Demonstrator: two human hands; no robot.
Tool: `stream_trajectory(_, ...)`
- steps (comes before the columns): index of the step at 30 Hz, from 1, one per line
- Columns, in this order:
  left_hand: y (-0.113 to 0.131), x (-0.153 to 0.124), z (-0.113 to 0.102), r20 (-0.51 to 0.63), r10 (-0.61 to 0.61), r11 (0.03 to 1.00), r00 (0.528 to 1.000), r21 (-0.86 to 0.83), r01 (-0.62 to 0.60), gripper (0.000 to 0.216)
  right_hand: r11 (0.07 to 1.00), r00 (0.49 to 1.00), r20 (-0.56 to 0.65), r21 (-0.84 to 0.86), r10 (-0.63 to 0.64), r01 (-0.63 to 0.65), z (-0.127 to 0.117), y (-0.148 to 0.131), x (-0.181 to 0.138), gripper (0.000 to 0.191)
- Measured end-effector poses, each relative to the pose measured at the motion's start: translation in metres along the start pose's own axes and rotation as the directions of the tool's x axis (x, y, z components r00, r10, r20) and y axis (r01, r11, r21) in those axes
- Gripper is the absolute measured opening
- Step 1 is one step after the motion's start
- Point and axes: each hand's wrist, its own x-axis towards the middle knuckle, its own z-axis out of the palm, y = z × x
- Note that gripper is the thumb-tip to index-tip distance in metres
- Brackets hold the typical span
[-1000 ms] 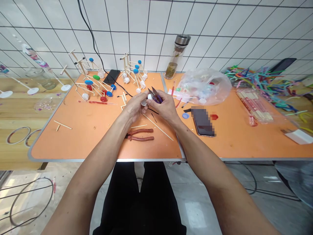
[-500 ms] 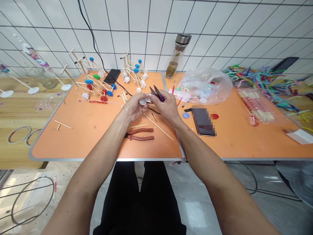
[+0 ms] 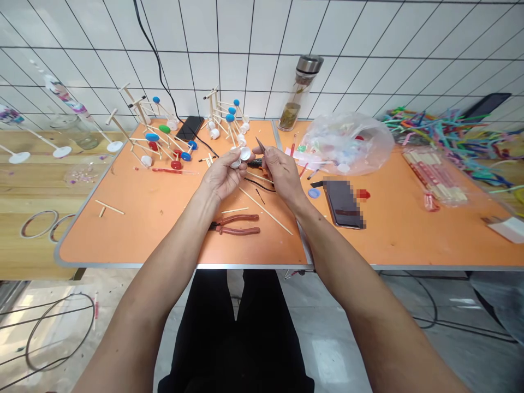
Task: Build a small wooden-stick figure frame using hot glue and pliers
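Note:
My left hand [image 3: 223, 177] pinches white plastic bottle caps [image 3: 244, 153], their hollow sides partly showing between thumb and fingers. In my right hand [image 3: 282, 172] is a pair of scissors [image 3: 261, 145], its pointed blades sticking out past the thumb and its handles hidden in the fist. The blade tips stand just right of the caps, apart from them. Below both hands lie red-handled pliers [image 3: 237, 224], a thin wooden stick [image 3: 266, 210] and a black cable [image 3: 262, 185]. A dark-bodied tool [image 3: 254, 163] is partly covered behind my right hand.
Stick-and-cap models [image 3: 164, 136] stand at the back left, near a black phone [image 3: 190, 129]. A glass bottle [image 3: 291, 112] rises by the wall. Rightward are a plastic bag [image 3: 347, 144], another phone [image 3: 344, 204], packaged sticks [image 3: 434, 174] and colourful strips [image 3: 434, 131].
The scissors' blades have come together and turned; before, they stood apart. My hands have separated slightly, and the caps have risen a little and tilted into clearer view.

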Motion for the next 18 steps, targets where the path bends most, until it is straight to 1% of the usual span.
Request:
stream_trajectory(3, 0.001, 0.001, 0.000, -0.010, 0.017, 1.000, 1.000, -0.016, -0.017, 0.022, 0.991, 0.994, 0.011, -0.075, -0.107, 0.107, 0.002, -0.001, -0.001, 0.070)
stream_trajectory(5, 0.001, 0.001, 0.000, -0.027, 0.029, 0.999, 0.999, -0.029, -0.029, 0.022, 0.971, 0.986, 0.017, -0.174, -0.167, 0.167, 0.004, -0.001, -0.003, 0.063)
stream_trajectory(7, 0.001, 0.001, 0.000, -0.042, 0.037, 0.998, 0.998, -0.043, -0.038, 0.022, 0.939, 0.981, 0.020, -0.285, -0.195, 0.193, 0.006, 0.000, -0.005, 0.059)
stream_trajectory(10, 0.001, 0.001, 0.000, -0.053, 0.043, 0.998, 0.998, -0.051, -0.045, 0.019, 0.884, 0.978, 0.033, -0.421, -0.208, 0.202, 0.007, 0.001, -0.008, 0.058)
stream_trajectory(13, 0.001, 0.002, 0.000, -0.059, 0.049, 0.997, 0.997, -0.053, -0.052, 0.020, 0.827, 0.979, 0.055, -0.528, -0.196, 0.195, 0.006, -0.001, -0.009, 0.062)
stream_trajectory(18, 0.000, 0.003, -0.002, -0.026, 0.070, 0.996, 0.997, -0.055, -0.072, 0.028, 0.739, 0.982, 0.088, -0.648, -0.168, 0.184, 0.005, -0.008, -0.011, 0.061)
